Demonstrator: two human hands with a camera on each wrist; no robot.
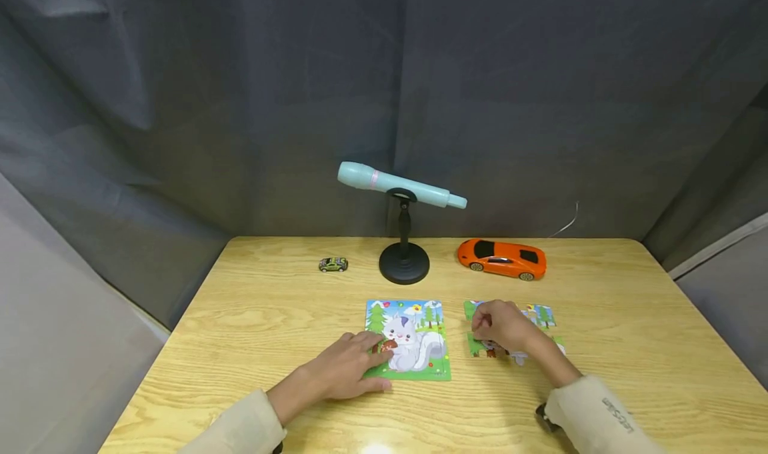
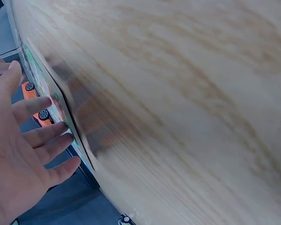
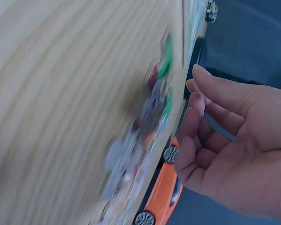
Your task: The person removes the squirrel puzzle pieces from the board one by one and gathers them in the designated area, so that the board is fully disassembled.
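Observation:
A square squirrel picture puzzle board (image 1: 423, 354) lies flat on the wooden table. My left hand (image 1: 354, 367) is at its left side, fingers spread over the picture's edge; the left wrist view shows the left hand (image 2: 23, 140) with fairly straight fingers beside the board (image 2: 61, 103). To the right lie loose jigsaw pieces (image 1: 543, 315), in an upper and a lower group. Above them is my right hand (image 1: 507, 327), which partly covers them. In the right wrist view the right hand (image 3: 234, 140) has loosely bent fingers, thumb near the index finger, and no piece visible between them; the pieces (image 3: 152, 112) are blurred.
At the back of the table (image 1: 270, 307) stand a small green toy car (image 1: 333, 264), a black stand (image 1: 405, 264) bearing a light blue microphone (image 1: 408, 187), and an orange toy car (image 1: 503, 259). Dark curtains (image 1: 300, 107) hang behind.

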